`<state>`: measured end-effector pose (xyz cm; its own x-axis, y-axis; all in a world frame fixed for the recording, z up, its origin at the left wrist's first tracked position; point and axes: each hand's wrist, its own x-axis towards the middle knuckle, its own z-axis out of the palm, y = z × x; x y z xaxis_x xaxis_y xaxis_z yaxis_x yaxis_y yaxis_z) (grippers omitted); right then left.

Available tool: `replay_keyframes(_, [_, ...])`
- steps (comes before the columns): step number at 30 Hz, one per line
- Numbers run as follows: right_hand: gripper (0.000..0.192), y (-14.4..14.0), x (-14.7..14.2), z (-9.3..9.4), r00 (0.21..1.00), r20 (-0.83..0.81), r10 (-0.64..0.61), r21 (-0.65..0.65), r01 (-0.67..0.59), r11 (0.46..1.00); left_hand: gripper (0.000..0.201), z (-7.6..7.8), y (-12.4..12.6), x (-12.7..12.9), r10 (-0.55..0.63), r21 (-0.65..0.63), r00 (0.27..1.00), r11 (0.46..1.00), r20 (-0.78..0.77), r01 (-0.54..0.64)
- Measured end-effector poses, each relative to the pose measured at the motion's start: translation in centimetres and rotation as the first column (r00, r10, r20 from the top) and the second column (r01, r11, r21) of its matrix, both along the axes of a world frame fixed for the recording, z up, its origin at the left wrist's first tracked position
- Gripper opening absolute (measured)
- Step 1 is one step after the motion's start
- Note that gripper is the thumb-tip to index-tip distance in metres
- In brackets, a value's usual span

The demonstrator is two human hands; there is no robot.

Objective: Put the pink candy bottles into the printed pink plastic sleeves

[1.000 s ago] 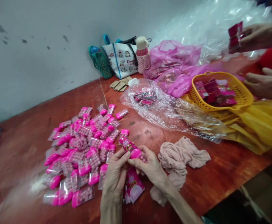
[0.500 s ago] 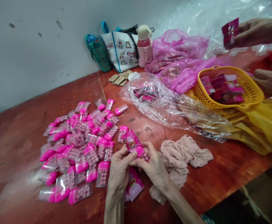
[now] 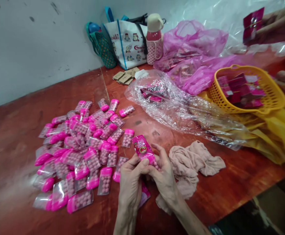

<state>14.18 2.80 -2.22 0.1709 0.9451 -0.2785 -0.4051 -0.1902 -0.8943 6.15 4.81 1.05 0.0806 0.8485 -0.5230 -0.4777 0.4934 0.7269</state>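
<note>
Raised slightly since before, both hands' grip pinches one pink candy pack (image 3: 144, 150): left hand (image 3: 132, 181), right hand (image 3: 165, 176).

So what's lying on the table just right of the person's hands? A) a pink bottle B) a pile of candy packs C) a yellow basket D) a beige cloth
D: the crumpled beige cloth lies just right of the hands, which hold a pink pack.

Pink-capped packets (image 3: 83, 153), yellow basket (image 3: 250, 106), red-brown table (image 3: 230, 182)

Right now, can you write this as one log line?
left hand: grips candy case | right hand: grips it too | pile of cases: left | cloth: right
</note>
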Motion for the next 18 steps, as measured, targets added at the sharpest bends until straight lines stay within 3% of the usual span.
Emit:
replay_keyframes(4, [0.074, -0.3, 0.4, 0.9, 0.984, 0.159, 0.086, -0.045, -0.080, 0.996, 0.010, -0.2, 0.3, -0.4, 0.079, 0.002, 0.997, 0.997, -0.006, -0.079])
replay_keyframes(5, [0.070, -0.4, 0.5, 1.2, 0.973, 0.197, 0.119, -0.058, -0.109, 0.992, 0.009, -0.3, 0.4, -0.6, 0.109, 0.008, 0.994, 0.994, -0.008, -0.109])
replay_keyframes(9, [0.019, -1.2, 0.6, 2.0, 0.935, 0.264, 0.237, -0.112, -0.214, 0.970, 0.008, -0.5, 0.8, -1.1, 0.131, 0.028, 0.991, 0.991, -0.011, -0.131])
replay_keyframes(14, [0.017, -1.5, 1.2, 1.9, 0.873, 0.426, 0.238, -0.102, -0.215, 0.971, 0.012, -0.3, 0.7, -1.1, 0.079, 0.017, 0.996, 0.997, -0.040, -0.078])
replay_keyframes(18, [0.016, -1.3, 2.0, 1.8, 0.864, 0.409, 0.292, -0.104, -0.274, 0.956, 0.014, 0.0, 0.6, -1.2, 0.040, -0.002, 0.997, 0.999, -0.073, -0.040])
